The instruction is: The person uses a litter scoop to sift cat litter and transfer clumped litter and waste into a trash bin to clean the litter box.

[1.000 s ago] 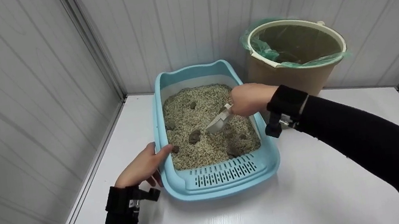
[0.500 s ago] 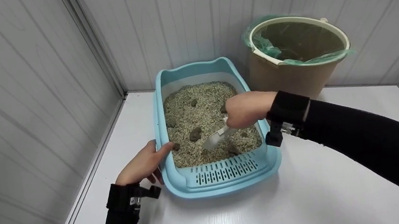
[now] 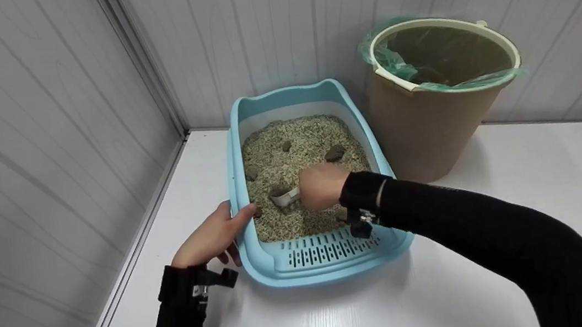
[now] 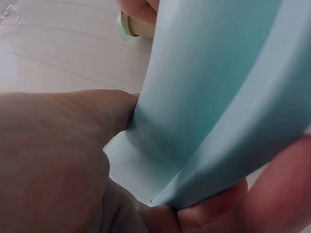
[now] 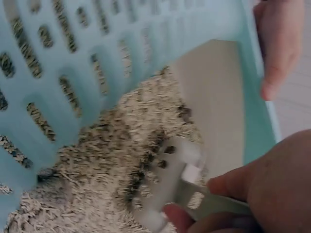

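Observation:
A light blue litter box (image 3: 332,276) holds pale pellet litter (image 3: 298,129) with several dark clumps, one large clump (image 3: 334,152) lying toward its right side. My left hand (image 3: 211,237) grips the box's left rim, thumb over the top and fingers curled beneath, as the left wrist view shows on the blue wall (image 4: 204,87). With my right hand (image 3: 321,186) I grip the handle of a whitish slotted litter scoop (image 3: 286,197). Its head (image 5: 167,182) is down in the litter, tilted, with dark material along its edge. The fist covers part of the litter.
A tan bucket (image 3: 420,131) lined with a green plastic bag (image 3: 395,64) stands behind and right of the box. Both stand on a white tabletop (image 3: 449,277). Grey-white panel walls (image 3: 279,26) close off the back and left.
My right hand has moved left and a little down with the scoop, now where the middle clump lay. This uncovers the large clump at right. My left hand keeps its hold.

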